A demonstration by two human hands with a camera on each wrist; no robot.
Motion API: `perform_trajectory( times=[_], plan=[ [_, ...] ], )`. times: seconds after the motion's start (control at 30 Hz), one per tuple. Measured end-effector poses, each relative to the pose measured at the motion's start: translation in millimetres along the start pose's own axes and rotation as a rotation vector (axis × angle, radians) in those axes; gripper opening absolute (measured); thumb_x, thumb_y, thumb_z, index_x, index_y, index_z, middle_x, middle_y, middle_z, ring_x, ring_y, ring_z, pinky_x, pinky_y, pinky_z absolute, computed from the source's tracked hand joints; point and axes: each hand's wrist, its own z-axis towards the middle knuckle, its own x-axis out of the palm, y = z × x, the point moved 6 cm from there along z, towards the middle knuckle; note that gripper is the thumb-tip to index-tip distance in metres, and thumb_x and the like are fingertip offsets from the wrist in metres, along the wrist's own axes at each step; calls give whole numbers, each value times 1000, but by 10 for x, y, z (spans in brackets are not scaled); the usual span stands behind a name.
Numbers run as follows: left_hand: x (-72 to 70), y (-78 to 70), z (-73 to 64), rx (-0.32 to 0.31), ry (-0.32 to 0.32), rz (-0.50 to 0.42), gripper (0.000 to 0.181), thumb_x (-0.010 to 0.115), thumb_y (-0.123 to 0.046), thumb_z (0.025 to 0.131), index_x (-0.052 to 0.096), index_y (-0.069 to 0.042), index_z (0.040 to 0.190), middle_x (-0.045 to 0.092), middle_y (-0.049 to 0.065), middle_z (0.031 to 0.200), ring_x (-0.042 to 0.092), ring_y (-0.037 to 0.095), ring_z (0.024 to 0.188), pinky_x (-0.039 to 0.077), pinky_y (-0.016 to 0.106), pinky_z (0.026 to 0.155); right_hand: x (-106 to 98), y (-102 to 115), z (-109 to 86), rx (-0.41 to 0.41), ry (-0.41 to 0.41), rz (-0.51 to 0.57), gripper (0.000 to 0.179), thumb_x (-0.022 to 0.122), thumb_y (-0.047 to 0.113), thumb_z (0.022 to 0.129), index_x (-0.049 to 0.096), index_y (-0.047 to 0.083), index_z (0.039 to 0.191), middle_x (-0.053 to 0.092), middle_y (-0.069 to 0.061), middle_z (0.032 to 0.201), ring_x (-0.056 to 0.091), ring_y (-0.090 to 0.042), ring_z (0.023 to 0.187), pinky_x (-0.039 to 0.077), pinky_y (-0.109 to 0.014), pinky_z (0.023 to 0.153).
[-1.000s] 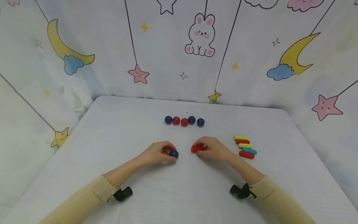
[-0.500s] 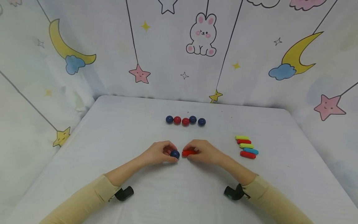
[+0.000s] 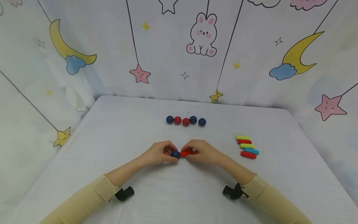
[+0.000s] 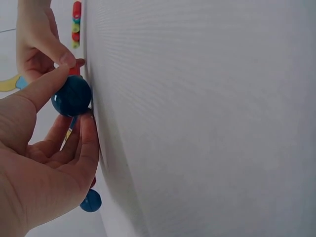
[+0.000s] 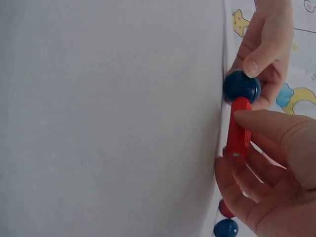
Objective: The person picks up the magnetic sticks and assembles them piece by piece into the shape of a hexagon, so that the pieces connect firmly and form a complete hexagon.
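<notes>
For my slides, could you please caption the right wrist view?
Right hand holds a red stick against the blue ball in the left hand.

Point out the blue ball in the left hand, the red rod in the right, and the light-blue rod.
Held blue ball (image 4: 72, 96): left wrist view, middle of its curved face.
Held red rod (image 5: 238, 139): right wrist view, side, near its lower end.
Light-blue rod (image 3: 251, 151): head view, middle of its side.
</notes>
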Motion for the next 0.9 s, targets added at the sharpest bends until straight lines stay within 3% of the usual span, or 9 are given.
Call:
perform_trajectory(
  times=[0.17, 0.3, 0.47, 0.57, 0.67, 0.9],
  plan=[
    [3, 2, 5, -18, -8, 5, 34, 82, -22, 79, 64, -9, 106, 62, 0, 89, 56, 14, 82, 50, 26, 74, -148, -106, -20, 54, -52, 30, 24, 69, 16, 92, 68, 12, 116, 66, 4, 104, 58, -13, 95, 52, -27, 82],
    [3, 7, 0, -32, -13, 8, 34, 83, -22, 79, 65, -10, 105, 62, -1, 88, 56, 15, 82, 50, 26, 74, -361, -264, -44, 137, -187, 24, 23, 66, 16, 94, 68, 11, 116, 66, 0, 107, 59, -16, 97, 52, -33, 83],
    [1, 12, -6, -23, -15, 16, 34, 83, -22, 79, 65, -10, 105, 61, -1, 88, 56, 15, 82, 49, 26, 74, -604, -546, -81, 315, -382, 102, 27, 64, 16, 95, 65, 12, 122, 61, -8, 124, 57, -25, 108, 50, -42, 89],
    [-1, 14, -7, -20, -16, 15, 34, 82, -22, 79, 65, -10, 106, 61, -1, 88, 56, 15, 82, 49, 26, 73, -688, -717, -72, 420, -448, 149, 33, 63, 18, 96, 60, 13, 129, 53, -11, 134, 52, -29, 117, 48, -46, 92],
    [0, 18, -4, -19, -13, 10, 34, 82, -22, 79, 65, -10, 106, 62, -1, 88, 56, 15, 82, 49, 26, 73, -730, -839, -28, 487, -464, 181, 41, 63, 18, 95, 55, 13, 135, 47, -13, 139, 48, -32, 122, 46, -47, 94],
    [10, 30, 7, -19, -8, -5, 35, 82, -21, 79, 64, -8, 106, 62, -1, 89, 57, 15, 82, 50, 26, 74, -744, -966, 87, 515, -434, 202, 48, 65, 16, 93, 51, 10, 139, 46, -14, 142, 47, -33, 124, 44, -47, 97]
  ],
)
